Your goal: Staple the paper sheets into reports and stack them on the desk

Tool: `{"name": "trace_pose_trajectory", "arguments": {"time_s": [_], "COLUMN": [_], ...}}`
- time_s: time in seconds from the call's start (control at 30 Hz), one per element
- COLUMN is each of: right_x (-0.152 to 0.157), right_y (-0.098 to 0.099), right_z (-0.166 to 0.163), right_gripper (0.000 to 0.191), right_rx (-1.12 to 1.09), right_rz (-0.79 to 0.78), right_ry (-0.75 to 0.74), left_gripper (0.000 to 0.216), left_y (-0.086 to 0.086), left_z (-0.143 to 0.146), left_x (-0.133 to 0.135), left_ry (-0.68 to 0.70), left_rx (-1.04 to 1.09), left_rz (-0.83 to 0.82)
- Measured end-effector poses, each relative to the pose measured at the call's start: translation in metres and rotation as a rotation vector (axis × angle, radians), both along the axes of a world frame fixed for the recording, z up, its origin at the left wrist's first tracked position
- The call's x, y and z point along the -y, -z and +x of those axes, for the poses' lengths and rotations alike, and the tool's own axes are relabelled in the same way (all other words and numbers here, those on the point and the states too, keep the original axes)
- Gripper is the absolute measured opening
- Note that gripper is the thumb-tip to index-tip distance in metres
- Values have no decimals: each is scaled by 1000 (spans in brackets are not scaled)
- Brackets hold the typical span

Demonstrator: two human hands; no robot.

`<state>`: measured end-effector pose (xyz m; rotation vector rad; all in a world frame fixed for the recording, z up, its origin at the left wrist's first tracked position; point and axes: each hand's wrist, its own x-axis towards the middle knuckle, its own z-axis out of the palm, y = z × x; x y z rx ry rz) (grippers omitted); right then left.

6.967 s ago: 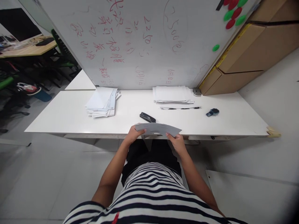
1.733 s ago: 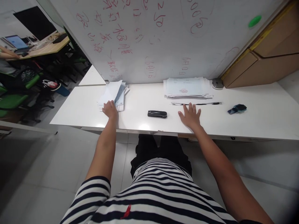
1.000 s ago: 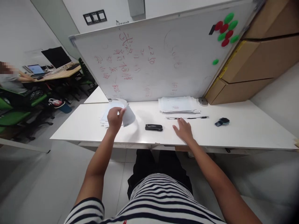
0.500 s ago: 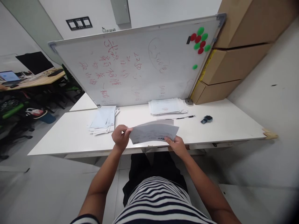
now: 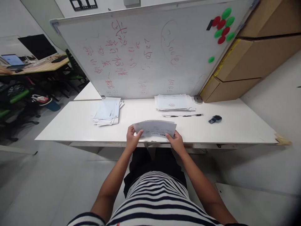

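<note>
White desk [image 5: 235, 131], scribbled whiteboard [image 5: 145, 53] behind, and at the near edge the left hand [image 5: 132, 138] and right hand [image 5: 176, 143] each pinch one end of a sheet of paper [image 5: 155, 128], fingers closed on it so it hangs spread just above the desktop. Left stack [image 5: 108, 108] and right stack [image 5: 174, 102] lie well apart by the board, one on each hand's side.

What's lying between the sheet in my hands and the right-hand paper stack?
A dark pen lies crosswise between the sheet and the stack, as the head view shows.
</note>
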<state>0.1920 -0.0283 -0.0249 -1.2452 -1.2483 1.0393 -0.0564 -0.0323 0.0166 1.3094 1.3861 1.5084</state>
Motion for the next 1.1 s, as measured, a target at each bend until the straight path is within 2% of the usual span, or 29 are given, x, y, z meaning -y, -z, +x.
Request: {"name": "trace_pose_trajectory", "arguments": {"time_s": [0.13, 0.33, 0.53, 0.77, 0.87, 0.97, 1.1], "right_x": [-4, -3, 2, 29, 43, 55, 70], "right_y": [-7, -21, -19, -18, -20, -18, -11], "right_z": [11, 26, 25, 32, 34, 35, 43], "right_gripper": [43, 41, 41, 40, 39, 40, 50], "right_rx": [-152, -200, -169, 155, 225, 222, 63], "right_rz": [-44, -80, -134, -153, -145, -171, -316], "right_ry": [-46, -148, -198, -99, -76, -80, -29], "left_gripper": [39, 40, 39, 35, 34, 34, 50], "left_y": [3, 3, 0, -10, -14, -8, 2], "left_z": [0, -8, -1, 8, 12, 18, 23], "left_x": [0, -6, -3, 14, 19, 20, 21], "left_ry": [193, 276, 225, 154, 121, 98, 70], "left_rx": [120, 129, -17, -98, -158, -174, -227], "left_rz": [-159, -212, -278, -257, -282, -327, -297]}}
